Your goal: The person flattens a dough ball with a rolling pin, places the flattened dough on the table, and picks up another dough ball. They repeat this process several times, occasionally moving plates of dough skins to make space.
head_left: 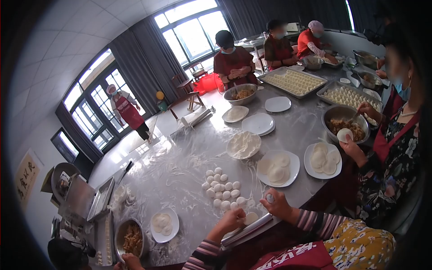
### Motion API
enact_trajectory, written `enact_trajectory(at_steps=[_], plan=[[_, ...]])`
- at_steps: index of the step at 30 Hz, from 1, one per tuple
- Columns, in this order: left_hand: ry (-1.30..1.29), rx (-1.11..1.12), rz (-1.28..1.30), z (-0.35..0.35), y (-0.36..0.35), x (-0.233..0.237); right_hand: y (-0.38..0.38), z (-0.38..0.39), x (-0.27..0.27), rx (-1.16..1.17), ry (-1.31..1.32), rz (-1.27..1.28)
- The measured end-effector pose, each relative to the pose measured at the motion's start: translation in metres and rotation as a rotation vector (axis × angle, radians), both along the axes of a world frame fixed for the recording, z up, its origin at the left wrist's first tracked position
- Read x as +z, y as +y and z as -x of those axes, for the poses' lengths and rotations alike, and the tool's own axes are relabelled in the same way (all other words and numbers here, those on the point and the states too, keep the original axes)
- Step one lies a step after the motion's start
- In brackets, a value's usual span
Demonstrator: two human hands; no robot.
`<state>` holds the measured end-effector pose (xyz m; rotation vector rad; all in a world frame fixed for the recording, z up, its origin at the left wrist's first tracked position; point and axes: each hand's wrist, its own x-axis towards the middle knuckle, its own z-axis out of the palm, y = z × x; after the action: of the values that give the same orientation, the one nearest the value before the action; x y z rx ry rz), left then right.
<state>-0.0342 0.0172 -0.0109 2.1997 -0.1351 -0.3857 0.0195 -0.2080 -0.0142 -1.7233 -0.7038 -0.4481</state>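
Over floury metal (189,198), right fingers (272,206) wrap a rod (270,197); left fingers (237,216) near flat dough (251,218), grip unclear.

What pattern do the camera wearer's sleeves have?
The sleeves are striped, light and dark, seen best in the head view.

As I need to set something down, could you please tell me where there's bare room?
The floury table looks free between the dough balls and the lower-left wrapper plate. On the right, trays, bowls and plates crowd it.

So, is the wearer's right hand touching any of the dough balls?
Apart: the head view shows tabletop between the right hand and the nearest dough ball.
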Motion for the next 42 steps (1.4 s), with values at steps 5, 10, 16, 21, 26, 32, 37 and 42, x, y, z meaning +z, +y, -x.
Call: enact_trajectory(at_steps=[5,10,16,21,26,32,37,42], plan=[[-0.14,-0.034,-0.178,-0.015,-0.007,-0.008,0.042,-0.04,-0.007,-0.054,-0.03,0.028],[-0.136,-0.087,-0.267,-0.011,-0.01,0.003,0.026,-0.024,-0.003,-0.033,-0.072,0.034],[-0.103,-0.017,-0.068,0.001,-0.004,-0.004,0.007,-0.007,-0.011,-0.099,-0.16,0.007],[-0.24,0.014,-0.173,-0.016,-0.013,-0.003,0.045,-0.04,-0.004,-0.013,0.041,0.085],[-0.14,-0.029,-0.25,-0.002,-0.007,0.0,0.01,-0.007,-0.01,-0.101,-0.083,0.075],[-0.069,0.034,-0.103,0.003,-0.008,-0.006,0.019,-0.016,-0.005,-0.052,-0.061,0.024],[-0.108,0.042,-0.211,-0.012,-0.017,0.002,0.038,-0.034,-0.003,-0.069,-0.014,0.068],[-0.182,0.054,-0.125,0.002,-0.006,-0.006,-0.008,0.012,0.002,-0.067,-0.032,0.104]])
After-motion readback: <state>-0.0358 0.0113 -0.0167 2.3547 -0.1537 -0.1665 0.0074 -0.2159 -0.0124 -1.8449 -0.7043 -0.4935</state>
